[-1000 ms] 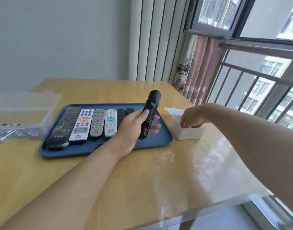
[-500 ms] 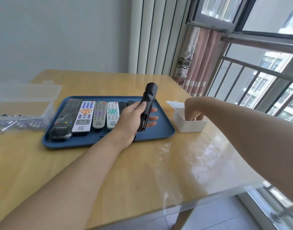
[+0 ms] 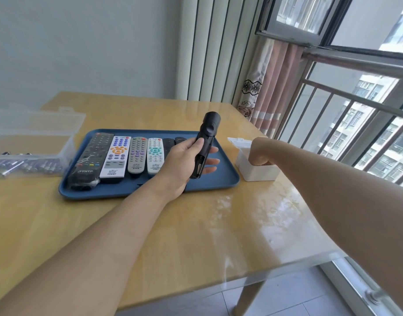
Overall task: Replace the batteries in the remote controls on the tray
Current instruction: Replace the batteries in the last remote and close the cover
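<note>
We see our left hand [image 3: 180,164] lifted over the right part of the flat blue plastic tray [image 3: 223,181], its grip wrapped around a slim black remote control with a round head [image 3: 205,144]. The thumb lies along the near side of that remote and the fingertips show past its far side. The remote is tilted, head up and away from us, its lower end just above the tray floor.

On the tray, side by side, lie a long black remote control wrapped in clear film [image 3: 92,159] at the left, then a white remote control with orange and blue buttons [image 3: 116,157], a grey remote control with purple buttons [image 3: 136,155] and a white remote control with teal buttons [image 3: 154,155]. Two more dark remotes [image 3: 173,141] sit behind our left hand, mostly hidden.

Our right hand [image 3: 258,153] reaches down into a small white plastic box with its lid open [image 3: 255,172], which stands on the desk just beside the tray's right edge. The fingers are hidden inside the box, so we cannot tell how that grip stands or whether it holds anything.

The tray rests on a yellow wooden desk [image 3: 150,224]. At the left stands a clear plastic container [image 3: 34,131], with a pile of purple cylindrical batteries [image 3: 27,165] showing at its near side.
</note>
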Demonstrator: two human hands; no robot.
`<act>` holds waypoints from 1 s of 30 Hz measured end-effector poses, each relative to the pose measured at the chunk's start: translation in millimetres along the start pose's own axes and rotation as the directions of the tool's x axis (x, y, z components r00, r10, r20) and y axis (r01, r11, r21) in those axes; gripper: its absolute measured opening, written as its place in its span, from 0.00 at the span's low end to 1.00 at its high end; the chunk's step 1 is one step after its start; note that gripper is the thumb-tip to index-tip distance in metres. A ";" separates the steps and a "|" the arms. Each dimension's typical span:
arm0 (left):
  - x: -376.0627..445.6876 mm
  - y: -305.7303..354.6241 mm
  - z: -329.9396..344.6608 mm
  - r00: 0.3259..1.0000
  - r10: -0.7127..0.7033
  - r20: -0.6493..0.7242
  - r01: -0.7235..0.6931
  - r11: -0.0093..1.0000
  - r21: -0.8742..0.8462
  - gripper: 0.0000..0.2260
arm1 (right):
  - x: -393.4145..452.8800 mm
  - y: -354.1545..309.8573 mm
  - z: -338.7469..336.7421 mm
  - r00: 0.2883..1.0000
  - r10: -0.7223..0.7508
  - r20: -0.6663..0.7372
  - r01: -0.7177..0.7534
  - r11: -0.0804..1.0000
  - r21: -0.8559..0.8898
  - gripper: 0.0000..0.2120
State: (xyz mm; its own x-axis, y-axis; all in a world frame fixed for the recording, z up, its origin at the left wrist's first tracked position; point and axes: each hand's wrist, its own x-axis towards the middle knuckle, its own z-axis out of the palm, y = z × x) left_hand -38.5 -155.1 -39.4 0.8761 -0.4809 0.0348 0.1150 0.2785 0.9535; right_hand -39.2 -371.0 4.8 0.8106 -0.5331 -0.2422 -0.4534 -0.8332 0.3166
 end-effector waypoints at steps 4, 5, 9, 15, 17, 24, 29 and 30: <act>0.3 1.4 -0.8 1.000 -0.002 -0.014 0.001 1.000 -0.013 0.12 | 4.3 6.4 1.9 0.999 0.028 0.041 -0.036 0.979 0.199 0.14; 0.5 1.7 -1.1 1.000 -0.004 -0.019 0.003 1.000 -0.015 0.12 | 5.1 7.7 2.8 0.998 0.029 0.048 -0.040 0.967 0.252 0.15; 0.3 3.2 -2.1 1.000 -0.010 -0.024 0.009 1.000 -0.020 0.12 | 5.7 11.6 5.9 0.995 0.029 0.092 -0.067 0.894 0.443 0.16; -0.1 3.1 -1.1 1.000 -0.015 -0.025 0.014 0.999 -0.035 0.11 | 2.9 21.8 7.7 0.987 -0.053 0.150 -0.046 0.810 0.585 0.12; 0.5 2.8 -1.6 1.000 -0.016 -0.027 0.015 0.999 -0.029 0.12 | 1.2 25.3 5.4 0.982 -0.086 0.167 -0.038 0.779 0.626 0.13; 1.2 2.9 -3.3 0.999 -0.013 -0.035 0.012 1.000 -0.021 0.12 | 0.9 16.2 2.4 0.990 -0.070 0.120 0.018 0.921 0.390 0.23; 1.5 4.7 -4.0 0.999 -0.008 -0.041 0.007 1.000 -0.028 0.13 | -2.3 10.6 1.6 0.998 -0.037 0.046 0.025 0.968 0.251 0.17; 1.5 5.1 -4.1 0.999 -0.009 -0.042 0.008 1.000 -0.030 0.13 | 0.6 10.2 2.8 0.999 -0.019 0.049 0.006 0.966 0.260 0.17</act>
State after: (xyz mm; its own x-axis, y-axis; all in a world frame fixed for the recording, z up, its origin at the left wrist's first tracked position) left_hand -34.7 -151.0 -35.7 0.8940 -0.4478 0.0138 0.1356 0.2998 0.9443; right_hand -44.4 -380.3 5.3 0.7999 -0.5236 -0.2934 -0.5293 -0.8458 0.0663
